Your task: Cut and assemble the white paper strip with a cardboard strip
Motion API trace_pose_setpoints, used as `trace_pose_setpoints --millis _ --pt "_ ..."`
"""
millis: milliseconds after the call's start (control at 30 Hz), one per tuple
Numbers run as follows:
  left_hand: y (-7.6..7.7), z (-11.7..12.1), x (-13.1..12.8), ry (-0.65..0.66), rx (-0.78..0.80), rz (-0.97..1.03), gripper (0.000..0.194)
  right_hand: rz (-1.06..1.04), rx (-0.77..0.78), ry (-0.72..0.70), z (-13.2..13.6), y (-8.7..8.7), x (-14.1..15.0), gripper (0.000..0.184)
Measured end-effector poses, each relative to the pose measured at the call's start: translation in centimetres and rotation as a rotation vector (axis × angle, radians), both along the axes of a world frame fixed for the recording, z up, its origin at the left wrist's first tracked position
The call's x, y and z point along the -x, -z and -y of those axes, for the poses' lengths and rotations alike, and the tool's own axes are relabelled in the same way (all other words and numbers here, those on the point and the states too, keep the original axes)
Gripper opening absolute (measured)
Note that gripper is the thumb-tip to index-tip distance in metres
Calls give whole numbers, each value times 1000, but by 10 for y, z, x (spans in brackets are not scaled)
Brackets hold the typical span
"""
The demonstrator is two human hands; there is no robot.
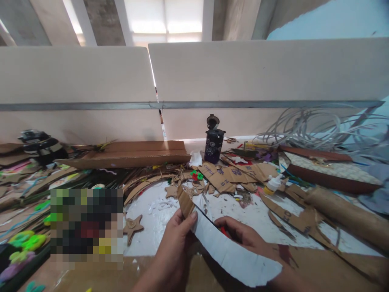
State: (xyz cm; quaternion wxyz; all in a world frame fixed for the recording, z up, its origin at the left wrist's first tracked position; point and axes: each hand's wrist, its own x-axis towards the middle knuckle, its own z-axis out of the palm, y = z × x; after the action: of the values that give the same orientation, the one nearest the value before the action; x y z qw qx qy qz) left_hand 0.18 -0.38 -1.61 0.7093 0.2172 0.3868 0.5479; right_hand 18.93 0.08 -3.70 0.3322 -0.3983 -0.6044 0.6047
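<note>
My left hand (176, 239) pinches the upper end of a curved strip of cardboard (225, 247), white on one face and brown on the other. My right hand (243, 235) is curled under the strip's middle, closed around something red that is mostly hidden. Scissor blades (206, 207) seem to poke up just beyond the strip. Both hands hover low over the white, paper-littered table (158, 227). Cardboard stars (133, 227) lie to the left of my hands.
A dark bottle (214, 142) stands at the back centre. Cardboard scraps (234, 176), a glue bottle (273, 184), a cardboard tube (343, 213), a flat box (127, 156), coiled white strips (319, 129) and colourful craft pieces (27, 243) crowd the table. Pale partition panels rise behind.
</note>
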Motion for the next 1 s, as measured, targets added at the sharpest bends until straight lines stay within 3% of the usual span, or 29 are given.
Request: trace_pose_setpoints --millis 200,400,600,767,1000 --pt "7 -4 0 -15 -12 -11 37 -2 -5 25 3 6 3 37" --pt "9 -5 1 10 23 4 42 -62 86 40 2 17 7 38" --pt "3 -2 1 28 6 9 32 -149 136 -2 1 6 9 46" --pt "3 -1 0 33 8 27 31 -81 173 4 4 -7 11 41" --pt "-1 1 -1 24 -36 41 21 -110 170 12 5 -1 11 41"
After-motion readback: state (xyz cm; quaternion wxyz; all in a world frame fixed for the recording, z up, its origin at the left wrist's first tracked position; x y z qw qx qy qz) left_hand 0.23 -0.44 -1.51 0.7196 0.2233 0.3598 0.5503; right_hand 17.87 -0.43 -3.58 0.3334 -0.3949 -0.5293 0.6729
